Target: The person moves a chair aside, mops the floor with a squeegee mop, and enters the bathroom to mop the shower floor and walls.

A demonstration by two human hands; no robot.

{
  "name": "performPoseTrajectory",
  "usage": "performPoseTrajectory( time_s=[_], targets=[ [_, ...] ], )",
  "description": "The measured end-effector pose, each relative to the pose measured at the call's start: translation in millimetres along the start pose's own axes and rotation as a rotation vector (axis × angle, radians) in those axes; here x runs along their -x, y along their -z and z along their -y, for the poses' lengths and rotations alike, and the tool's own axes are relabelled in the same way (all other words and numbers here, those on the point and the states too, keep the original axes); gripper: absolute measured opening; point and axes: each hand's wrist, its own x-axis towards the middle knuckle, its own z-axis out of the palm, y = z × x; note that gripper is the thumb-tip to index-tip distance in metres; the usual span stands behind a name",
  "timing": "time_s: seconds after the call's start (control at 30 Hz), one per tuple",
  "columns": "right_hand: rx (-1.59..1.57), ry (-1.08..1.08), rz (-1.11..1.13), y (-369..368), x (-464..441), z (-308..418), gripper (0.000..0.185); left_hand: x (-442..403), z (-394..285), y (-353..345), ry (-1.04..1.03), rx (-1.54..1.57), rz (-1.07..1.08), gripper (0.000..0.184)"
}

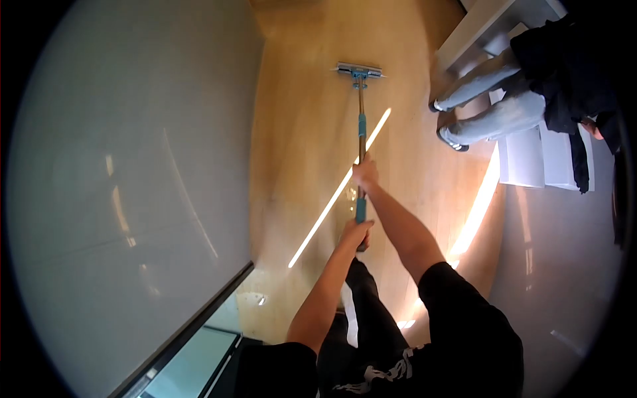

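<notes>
A long-handled mop [361, 126] with teal grips stretches away from me over the wooden floor [298, 132]. Its flat head [359, 70] lies across the floor at the top centre. My left hand [358, 233] is wrapped round the near end of the handle, just below a teal grip. Farther up the pole, my right hand [365, 174] is closed round the metal part. A thin bright strip of light crosses the floor behind the pole.
A grey wall [133, 166] rises on the left, with a dark-edged glass panel [192, 365] at lower left. Another person [504, 106] in jeans and dark top is at upper right, beside white furniture [521, 159].
</notes>
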Motion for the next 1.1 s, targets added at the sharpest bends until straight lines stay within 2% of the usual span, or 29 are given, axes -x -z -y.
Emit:
performPoseTrajectory(
  time_s=[0.07, 0.13, 0.17, 0.2, 0.23, 0.3, 0.33, 0.37, 0.43, 0.5, 0.53, 0.57, 0.6, 0.63, 0.67, 0.7, 0.73, 0.77, 0.83, 0.9, 0.93, 0.97, 1.0, 1.03, 1.07, 1.1],
  targets=[
    [-0.032, -0.03, -0.108, -59, 68, -24, 0.058, 39, 77, 41, -0.005, -0.04, -0.051, 0.024],
    [-0.055, -0.064, -0.061, -103, 169, -58, 0.059, 107, 171, 80, 0.081, -0.15, -0.156, 0.026],
    [-0.055, -0.052, -0.006, -140, 219, -92, 0.06, 153, 217, 98, 0.102, -0.215, -0.093, 0.024],
    [-0.122, -0.162, 0.156, -140, 285, -100, 0.062, 199, 271, 109, 0.168, -0.286, -0.216, 0.024],
    [-0.139, -0.24, 0.31, -153, 344, -117, 0.064, 255, 305, 121, 0.23, -0.31, -0.193, 0.024],
    [0.009, -0.189, 0.359, -190, 464, -148, 0.071, 357, 389, 152, 0.201, -0.358, -0.244, 0.026],
    [0.046, -0.165, 0.376, -207, 516, -158, 0.074, 406, 416, 167, 0.386, -0.434, -0.257, 0.029],
    [0.043, -0.212, 0.46, -208, 561, -156, 0.076, 447, 428, 175, 0.469, -0.471, -0.269, 0.028],
    [0.062, -0.235, 0.617, -218, 635, -157, 0.076, 514, 403, 173, 0.494, -0.45, -0.316, 0.026],
    [-0.086, -0.171, 0.48, -250, 690, -175, 0.065, 564, 388, 169, 0.456, -0.427, -0.357, 0.023],
    [-0.457, -0.458, 0.773, -256, 671, -176, 0.039, 592, 402, 181, 0.42, -0.489, -0.375, 0.022],
    [-0.703, -0.834, 0.999, -261, 652, -177, 0.019, 621, 422, 194, 0.385, -0.549, -0.393, 0.022],
    [-0.836, -1.066, 0.977, -268, 628, -175, 0.016, 637, 479, 225, 0.134, -0.738, -0.437, 0.021],
    [-0.974, -1.305, 0.937, -271, 610, -169, 0.014, 636, 475, 228, 0.145, -0.753, -0.431, 0.021],
    [-0.997, -1.313, 0.931, -278, 610, -168, 0.014, 628, 470, 231, 0.198, -0.762, -0.481, 0.02],
    [-0.909, -1.135, 0.869, -286, 609, -167, 0.014, 614, 467, 238, 0.241, -0.772, -0.526, 0.019],
    [-0.818, -0.964, 0.8, -296, 601, -165, 0.014, 584, 424, 225, 0.091, -0.813, -0.511, 0.021],
    [-0.842, -0.978, 0.787, -305, 583, -162, 0.014, 557, 375, 207, 0.497, -0.777, -0.468, 0.022],
    [-1.065, -0.929, 0.677, -303, 546, -162, 0.014, 520, 373, 215, 0.648, -0.759, -0.481, 0.023],
    [-0.926, -0.899, 0.681, -277, 488, -151, 0.016, 471, 348, 208, 0.617, -0.766, -0.463, 0.025],
    [-0.759, -0.695, 0.653, -280, 456, -156, 0.02, 442, 336, 206, 0.606, -0.776, -0.43, 0.026],
    [-0.719, -0.71, 0.525, -265, 425, -149, 0.024, 412, 327, 204, 0.601, -0.731, -0.378, 0.027],
    [-0.67, -0.657, 0.5, -247, 390, -148, 0.028, 380, 320, 201, 0.592, -0.634, -0.327, 0.028],
    [-0.663, -0.625, 0.443, -260, 350, -160, 0.03, 348, 295, 180, 0.545, -0.545, -0.298, 0.029],
    [-0.458, -0.515, 0.512, -240, 306, -164, 0.029, 313, 284, 165, 0.565, -0.55, -0.308, 0.028],
    [-0.613, -0.655, 0.425, -216, 268, -163, 0.024, 282, 281, 155, 0.399, -0.672, -0.248, 0.026]
  ],
)
